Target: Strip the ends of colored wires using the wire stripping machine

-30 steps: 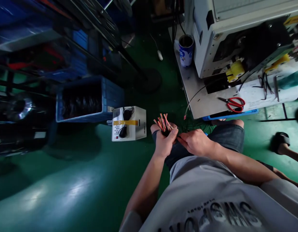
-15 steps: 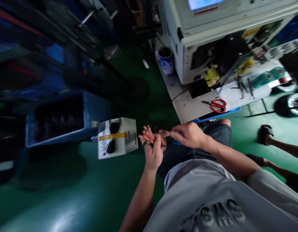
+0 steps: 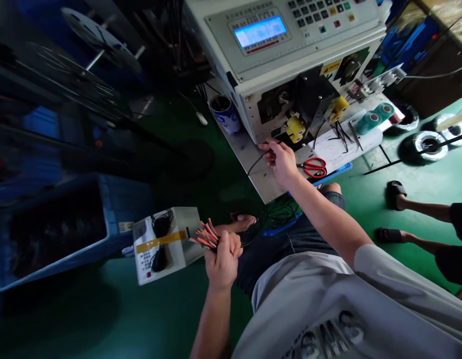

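Note:
My left hand is closed round a bundle of wires whose red, yellow and dark ends fan out to the left. Over the front-left part of the metal bench, my right hand has its fingers pressed together on a thin black cable. That cable trails down to the bench's left edge. Just right of my right hand lie red-handled scissors. Behind it stands a white machine with a lit blue screen and yellow parts at its opening.
A patterned cup stands at the bench's left edge. Green spools sit on paper at the right. A white box and a blue crate are at the left. Another person's legs show at the right.
My right hand has moved from near my left hand up to the bench and onto the black cable. The view has shifted, showing more of the machine. My left hand still holds the bundle.

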The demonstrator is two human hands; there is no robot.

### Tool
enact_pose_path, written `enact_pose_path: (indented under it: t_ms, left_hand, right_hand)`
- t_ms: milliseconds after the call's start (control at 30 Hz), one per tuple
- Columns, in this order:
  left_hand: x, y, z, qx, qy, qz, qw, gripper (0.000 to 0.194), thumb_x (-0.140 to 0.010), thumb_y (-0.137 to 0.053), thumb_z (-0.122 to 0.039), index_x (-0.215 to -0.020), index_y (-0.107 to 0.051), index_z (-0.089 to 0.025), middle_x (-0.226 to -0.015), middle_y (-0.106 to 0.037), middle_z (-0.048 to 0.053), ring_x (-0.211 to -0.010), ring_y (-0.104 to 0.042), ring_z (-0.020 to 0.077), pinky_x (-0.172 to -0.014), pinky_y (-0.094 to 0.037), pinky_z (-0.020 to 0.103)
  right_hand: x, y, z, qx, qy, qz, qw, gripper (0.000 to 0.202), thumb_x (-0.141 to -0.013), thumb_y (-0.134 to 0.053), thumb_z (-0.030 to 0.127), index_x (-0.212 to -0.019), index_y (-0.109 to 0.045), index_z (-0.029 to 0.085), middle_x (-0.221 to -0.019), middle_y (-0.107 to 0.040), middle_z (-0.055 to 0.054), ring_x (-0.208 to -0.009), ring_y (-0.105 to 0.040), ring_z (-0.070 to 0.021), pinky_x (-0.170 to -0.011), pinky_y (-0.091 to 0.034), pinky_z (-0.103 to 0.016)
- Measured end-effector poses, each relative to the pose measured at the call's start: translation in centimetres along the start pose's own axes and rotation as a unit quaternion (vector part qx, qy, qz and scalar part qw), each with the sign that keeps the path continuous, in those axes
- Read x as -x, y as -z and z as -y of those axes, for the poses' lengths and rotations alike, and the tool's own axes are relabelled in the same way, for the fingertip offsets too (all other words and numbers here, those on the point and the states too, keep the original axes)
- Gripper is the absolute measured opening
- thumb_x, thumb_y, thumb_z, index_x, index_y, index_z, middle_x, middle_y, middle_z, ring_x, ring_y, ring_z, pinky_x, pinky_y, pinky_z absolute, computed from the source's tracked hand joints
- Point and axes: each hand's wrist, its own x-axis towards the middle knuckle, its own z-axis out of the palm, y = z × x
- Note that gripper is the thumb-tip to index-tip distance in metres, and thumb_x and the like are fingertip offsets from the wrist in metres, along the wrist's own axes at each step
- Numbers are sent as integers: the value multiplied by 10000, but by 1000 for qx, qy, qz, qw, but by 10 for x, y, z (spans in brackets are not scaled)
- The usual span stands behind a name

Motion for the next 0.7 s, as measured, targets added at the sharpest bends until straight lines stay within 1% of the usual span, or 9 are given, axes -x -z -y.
enact_pose_path:
  t_ms: [233,367,433,500,567,600,633,667,700]
  left_hand:
    - [-3,0,-3,-10,29,3,1000,630,-968,-736,-571,-589,-406,-191,-527,-352,-44,-482,-299,83,-434,-229,181]
    - [-4,-3,-2,-4,37,-2,999,664,-923,-777,-611,-577,-397,-191,-515,-359,-49,-461,-300,70,-428,-228,179]
    - [-4,-5,-3,9,40,0,999,675,-885,-809,-632,-585,-393,-194,-511,-352,-59,-448,-294,63,-423,-220,177]
    - [-4,-6,-5,23,40,5,999,649,-863,-832,-634,-621,-412,-202,-515,-360,-67,-444,-298,63,-421,-222,176]
    - [-5,-4,-7,31,36,5,999,592,-858,-845,-626,-690,-456,-213,-524,-380,-76,-441,-302,66,-418,-225,174]
    - [-6,-3,-8,32,33,5,999,573,-856,-848,-627,-718,-472,-217,-525,-386,-80,-439,-300,67,-415,-225,173]
    - [-6,-1,-9,31,30,7,999,566,-854,-848,-631,-732,-478,-220,-523,-385,-83,-436,-297,67,-414,-221,173]
    - [-6,0,-9,28,27,12,999,571,-851,-849,-636,-729,-477,-221,-519,-379,-85,-434,-290,66,-412,-214,174]
    - [-6,2,-8,24,22,18,999,585,-847,-848,-644,-710,-468,-220,-514,-369,-85,-433,-285,65,-411,-211,178]
  right_hand:
    - [-5,5,1,14,13,0,1000,302,-955,-681,471,-1093,-686,203,-956,-780,-26,-616,-566,-98,-475,-357,-205]
    - [-8,7,5,18,27,-13,999,350,-1007,-593,528,-1031,-674,189,-922,-772,-52,-599,-541,-112,-481,-358,-227]
    - [-5,6,1,39,44,-5,998,408,-1009,-588,591,-976,-669,193,-865,-749,-48,-587,-522,-118,-494,-360,-240]
    - [8,6,-9,71,58,20,996,478,-987,-607,676,-929,-660,205,-797,-713,-31,-567,-503,-122,-504,-366,-252]
    - [33,9,-21,121,72,68,988,542,-986,-579,741,-890,-649,213,-721,-673,-16,-541,-488,-125,-510,-371,-261]
    - [50,12,-27,161,77,112,978,561,-1006,-542,748,-879,-648,213,-692,-659,-13,-535,-492,-128,-518,-378,-265]
    - [69,16,-32,214,81,171,958,566,-1036,-503,732,-868,-649,211,-671,-652,-12,-535,-505,-132,-530,-387,-267]
    - [89,21,-35,277,86,242,926,555,-1068,-476,691,-860,-652,208,-662,-652,-16,-543,-528,-138,-549,-397,-270]
    - [108,25,-38,347,94,314,878,528,-1096,-463,631,-851,-655,204,-670,-663,-24,-562,-557,-145,-572,-405,-275]
